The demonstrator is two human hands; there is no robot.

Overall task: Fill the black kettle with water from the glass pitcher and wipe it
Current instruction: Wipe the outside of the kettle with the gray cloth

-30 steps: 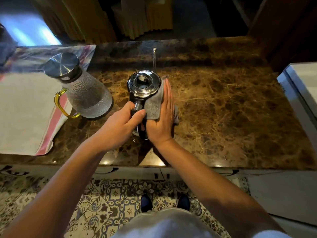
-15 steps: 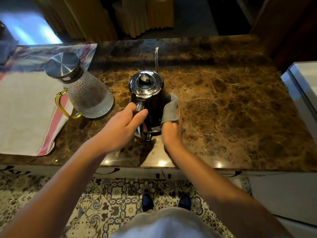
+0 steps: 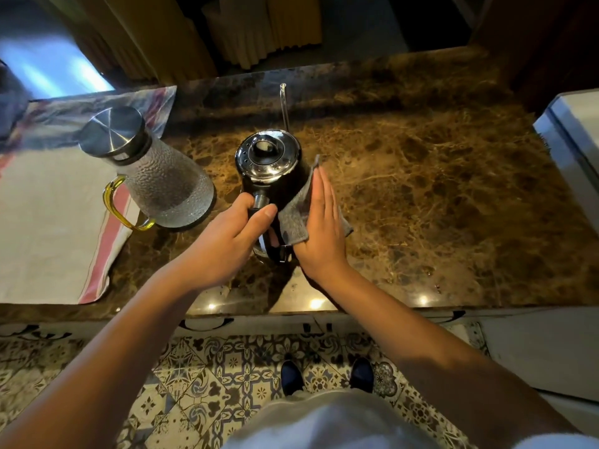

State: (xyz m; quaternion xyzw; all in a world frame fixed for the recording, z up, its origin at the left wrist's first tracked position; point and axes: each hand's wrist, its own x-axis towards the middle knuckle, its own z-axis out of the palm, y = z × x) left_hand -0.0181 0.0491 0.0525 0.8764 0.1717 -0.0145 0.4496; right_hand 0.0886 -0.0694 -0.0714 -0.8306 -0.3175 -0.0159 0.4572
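I have the black gooseneck kettle with its shiny steel lid (image 3: 269, 170) upright on the brown marble counter (image 3: 437, 196), right of the ribbed glass pitcher (image 3: 162, 186). My left hand (image 3: 227, 241) fingers are clamped on its handle; my right hand (image 3: 321, 231) lies flat, fingers together, pressing the grey cloth (image 3: 299, 210) against its side. I'd brace firmly and wipe in even strokes, avoiding tipping.

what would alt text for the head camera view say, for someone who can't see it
A person's left hand grips the handle of a black kettle on a brown marble counter while the flat right hand presses a grey cloth against its side. A lidded glass pitcher stands to the left.
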